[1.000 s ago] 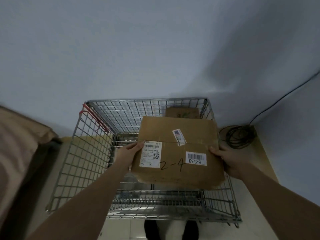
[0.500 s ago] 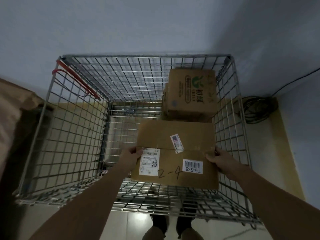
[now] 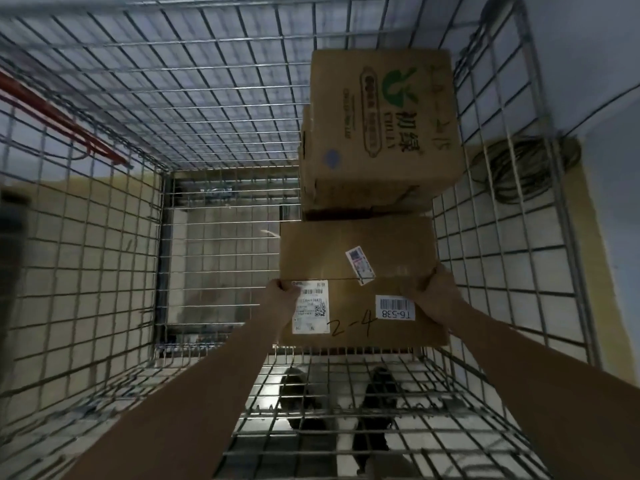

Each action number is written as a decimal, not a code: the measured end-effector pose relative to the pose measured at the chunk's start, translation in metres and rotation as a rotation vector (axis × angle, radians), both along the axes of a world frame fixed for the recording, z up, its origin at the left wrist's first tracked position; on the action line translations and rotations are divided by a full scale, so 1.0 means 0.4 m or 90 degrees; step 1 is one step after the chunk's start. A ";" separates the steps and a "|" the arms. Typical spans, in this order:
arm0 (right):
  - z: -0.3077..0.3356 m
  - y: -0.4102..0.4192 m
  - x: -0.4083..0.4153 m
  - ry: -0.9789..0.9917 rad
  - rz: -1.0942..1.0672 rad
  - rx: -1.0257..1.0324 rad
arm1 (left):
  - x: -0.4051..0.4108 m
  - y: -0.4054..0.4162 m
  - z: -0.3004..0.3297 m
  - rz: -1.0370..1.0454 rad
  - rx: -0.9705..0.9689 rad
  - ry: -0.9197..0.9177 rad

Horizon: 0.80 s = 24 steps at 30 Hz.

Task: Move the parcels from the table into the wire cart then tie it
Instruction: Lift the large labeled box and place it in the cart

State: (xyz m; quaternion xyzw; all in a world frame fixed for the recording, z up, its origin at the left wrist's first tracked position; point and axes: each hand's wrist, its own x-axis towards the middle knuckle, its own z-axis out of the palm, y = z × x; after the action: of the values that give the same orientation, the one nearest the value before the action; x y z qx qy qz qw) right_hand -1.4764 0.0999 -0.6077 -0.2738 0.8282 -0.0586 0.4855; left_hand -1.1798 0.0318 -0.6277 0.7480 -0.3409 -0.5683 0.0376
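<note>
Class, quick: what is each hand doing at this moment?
Left hand: grips the left edge of the flat parcel.
Right hand: grips the same parcel's right edge.

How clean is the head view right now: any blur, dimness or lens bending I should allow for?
Head view: dim overall, no glare; wire cart mesh bows outward from wide-angle distortion and smears with motion blur at the left edge; the parcel held by left hand and right hand is fairly sharp, T6-538 label readable.
</note>
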 end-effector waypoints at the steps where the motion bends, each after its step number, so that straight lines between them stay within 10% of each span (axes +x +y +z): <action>1: -0.015 -0.002 0.009 0.010 0.014 -0.012 | -0.006 -0.002 -0.017 0.009 -0.003 -0.004; 14: -0.169 0.044 0.058 0.190 0.503 0.064 | -0.041 0.023 -0.215 -0.076 -0.010 -0.046; 24: -0.099 0.045 0.069 0.108 0.412 0.054 | 0.002 -0.049 -0.094 -0.326 -0.029 -0.064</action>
State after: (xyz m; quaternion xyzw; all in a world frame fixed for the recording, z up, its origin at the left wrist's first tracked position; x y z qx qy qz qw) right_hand -1.4488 0.1179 -0.6473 -0.5060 0.7376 0.1557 0.4192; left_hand -1.1788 0.0122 -0.6654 0.6636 -0.5330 -0.5138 -0.1076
